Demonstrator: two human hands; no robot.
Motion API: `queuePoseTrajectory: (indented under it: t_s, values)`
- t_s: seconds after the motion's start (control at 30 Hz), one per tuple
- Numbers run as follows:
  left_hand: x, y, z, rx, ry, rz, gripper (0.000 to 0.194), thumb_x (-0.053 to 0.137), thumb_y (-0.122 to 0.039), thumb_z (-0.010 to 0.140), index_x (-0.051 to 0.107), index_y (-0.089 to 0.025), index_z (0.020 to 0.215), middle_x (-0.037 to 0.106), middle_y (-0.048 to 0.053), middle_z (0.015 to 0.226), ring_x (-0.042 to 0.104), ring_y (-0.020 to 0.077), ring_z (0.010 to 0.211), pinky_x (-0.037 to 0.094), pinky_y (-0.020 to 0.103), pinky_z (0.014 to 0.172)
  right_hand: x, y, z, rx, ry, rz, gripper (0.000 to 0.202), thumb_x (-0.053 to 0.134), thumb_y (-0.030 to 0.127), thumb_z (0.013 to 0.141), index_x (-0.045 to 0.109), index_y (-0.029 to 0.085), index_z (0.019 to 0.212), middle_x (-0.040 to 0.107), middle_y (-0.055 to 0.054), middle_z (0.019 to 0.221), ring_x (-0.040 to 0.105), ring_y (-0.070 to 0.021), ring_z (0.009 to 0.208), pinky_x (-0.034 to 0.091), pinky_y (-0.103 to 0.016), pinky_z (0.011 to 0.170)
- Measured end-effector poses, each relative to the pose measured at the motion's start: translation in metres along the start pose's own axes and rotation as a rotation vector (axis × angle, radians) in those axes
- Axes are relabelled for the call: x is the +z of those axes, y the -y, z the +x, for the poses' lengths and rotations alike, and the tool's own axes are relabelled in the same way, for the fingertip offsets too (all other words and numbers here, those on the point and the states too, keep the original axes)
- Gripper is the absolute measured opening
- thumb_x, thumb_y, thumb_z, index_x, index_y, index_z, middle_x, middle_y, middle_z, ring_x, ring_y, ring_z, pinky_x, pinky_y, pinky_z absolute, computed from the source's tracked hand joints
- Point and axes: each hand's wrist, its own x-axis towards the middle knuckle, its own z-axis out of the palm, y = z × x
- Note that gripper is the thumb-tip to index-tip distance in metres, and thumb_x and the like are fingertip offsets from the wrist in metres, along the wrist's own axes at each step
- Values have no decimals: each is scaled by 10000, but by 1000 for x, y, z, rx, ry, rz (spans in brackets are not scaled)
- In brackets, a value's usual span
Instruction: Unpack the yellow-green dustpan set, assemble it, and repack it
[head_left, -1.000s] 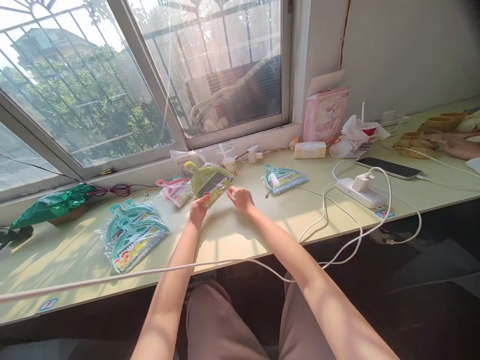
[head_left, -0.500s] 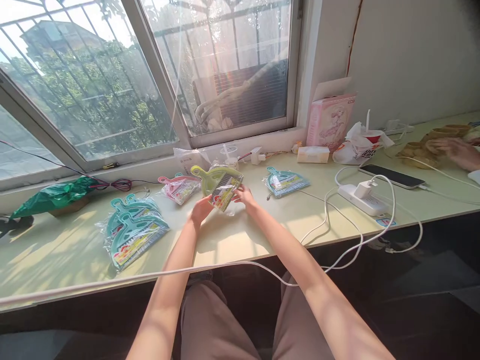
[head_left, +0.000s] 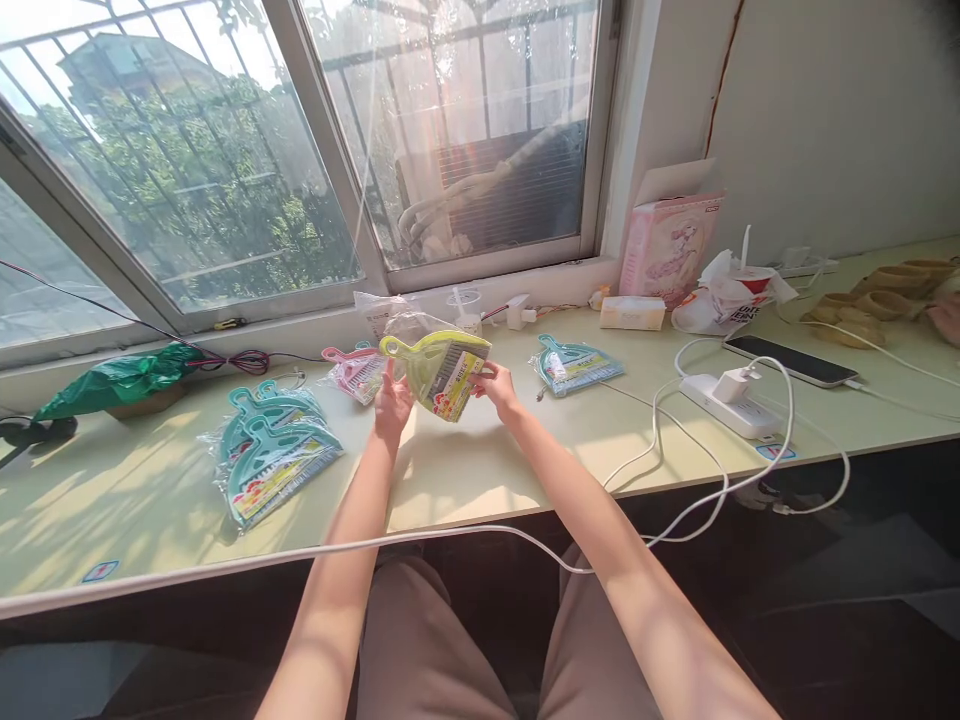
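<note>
A yellow-green mini dustpan-and-brush set (head_left: 439,368) in a clear plastic bag is lifted a little above the pale green table (head_left: 480,470). My left hand (head_left: 391,405) grips its lower left edge and my right hand (head_left: 496,387) grips its right side. Just behind my left hand lies a pink set (head_left: 354,368) in its bag. A stack of teal sets (head_left: 274,452) lies to the left, and a single teal set (head_left: 574,363) rests to the right.
A white cable (head_left: 315,548) runs along the table's near edge to a power strip with charger (head_left: 731,400). A phone (head_left: 796,360), pink box (head_left: 670,246), crumpled bag (head_left: 724,295) and a green foil bag (head_left: 124,380) sit on the table. Another person's hand (head_left: 943,318) is far right.
Both hands have raised the yellow-green set off the table and tilted it up toward me. The view has shifted slightly right and up.
</note>
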Motion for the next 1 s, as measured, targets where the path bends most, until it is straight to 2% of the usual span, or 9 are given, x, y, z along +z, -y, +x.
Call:
queuePoseTrajectory:
  t_s: [0.13, 0.23, 0.4, 0.47, 0.53, 0.63, 0.73, 0.87, 1.0]
  values:
    - [-37, -24, 7, 145, -170, 18, 627, 424, -711, 958, 477, -354, 1471, 531, 106, 1532, 587, 214, 1327, 533, 402, 1010, -14, -4, 9, 50, -151, 28, 236, 710, 99, 735, 667, 183, 952, 696, 31, 672, 590, -108, 498, 512, -231, 545]
    - [-51, -30, 7, 78, -145, -63, 731, 416, -764, 933, 416, -320, 1514, 458, 115, 1595, 531, 247, 1395, 500, 429, 1070, -23, -8, 15, 108, -229, 85, 231, 687, 131, 817, 655, 181, 1040, 691, 33, 724, 596, -86, 547, 521, -194, 615]
    - [-13, -2, -4, -267, 267, 80, 510, 440, -533, 1038, 578, -193, 1392, 679, 152, 1338, 613, 294, 1283, 460, 472, 1097, -25, -12, 16, 163, -154, 54, 259, 689, 159, 866, 648, 178, 1121, 694, 28, 762, 580, -80, 565, 536, -198, 687]
    - [4, 12, -9, -326, 326, 165, 432, 452, -454, 1050, 660, -161, 1289, 740, 155, 1184, 669, 306, 1167, 492, 479, 1043, -23, -14, 14, 181, -94, 18, 253, 723, 136, 829, 675, 171, 1076, 702, 13, 745, 593, -99, 560, 544, -225, 681]
    - [11, 21, -11, -314, 282, 210, 333, 527, -376, 1025, 694, -151, 1204, 756, 133, 1095, 703, 283, 1044, 531, 450, 972, -20, -16, 12, 207, -20, -34, 245, 747, 128, 801, 692, 165, 1037, 714, -10, 751, 622, -122, 566, 553, -249, 672]
    - [7, 27, -8, -240, 118, 247, 245, 612, -317, 965, 695, -140, 1114, 750, 104, 1039, 708, 225, 904, 567, 372, 866, -16, -19, 10, 211, 61, -329, 195, 709, 207, 864, 700, 170, 1055, 744, -63, 876, 700, -169, 662, 573, -284, 696]
    - [0, 27, -1, -120, -61, 291, 248, 583, -332, 970, 677, -156, 1118, 732, 89, 1082, 701, 197, 917, 570, 319, 825, -16, -19, 8, 160, -19, -747, 222, 632, 226, 923, 700, 175, 1128, 731, -139, 1099, 739, -256, 936, 577, -352, 830]
    - [0, 26, 3, 141, -221, 454, 289, 505, -396, 1015, 654, -195, 1161, 704, 85, 1178, 664, 209, 1103, 536, 322, 941, -23, -17, 8, -87, -179, -1147, 574, 629, 191, 906, 500, 201, 1465, 513, -209, 1464, 580, -337, 1296, 534, -436, 997]
    - [8, 28, -10, 448, -249, 839, 419, 400, -489, 1050, 623, -186, 1236, 712, 110, 1038, 660, 258, 1055, 493, 397, 986, -25, -20, 10, -355, -190, -1099, 676, 643, 339, 922, 389, 215, 1537, 437, -213, 1509, 481, -366, 1374, 544, -493, 1013]
